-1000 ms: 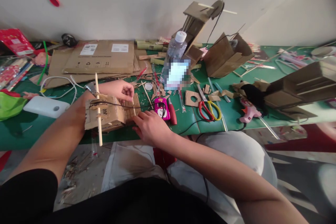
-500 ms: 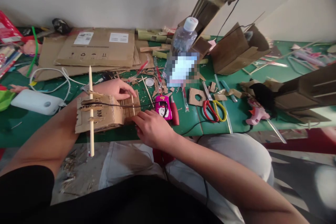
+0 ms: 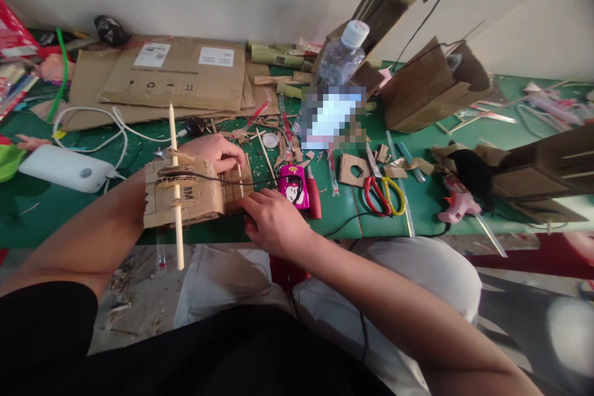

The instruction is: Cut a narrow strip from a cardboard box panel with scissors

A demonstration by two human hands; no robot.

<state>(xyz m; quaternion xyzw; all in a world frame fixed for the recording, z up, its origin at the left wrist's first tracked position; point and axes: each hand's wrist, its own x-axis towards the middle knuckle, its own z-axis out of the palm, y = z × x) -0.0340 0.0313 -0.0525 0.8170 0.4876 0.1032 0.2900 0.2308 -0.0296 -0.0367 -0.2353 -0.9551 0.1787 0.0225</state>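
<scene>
A small cardboard model sits at the front edge of the green table, with a long wooden stick pushed through it and a black wire across its top. My left hand reaches over the far side of the model and pinches a short stick at its right end. At the model's near right corner, my right hand has its fingers curled against the cardboard.
A pink utility knife and a red-handled tool lie right of my hands. Red and yellow scissors, a pink glue gun, a water bottle, flat cardboard sheets, a white power bank and cardboard structures crowd the table.
The view has drifted and tilted slightly. Both hands stay on the cardboard model; my left fingers have shifted a little along its right end.
</scene>
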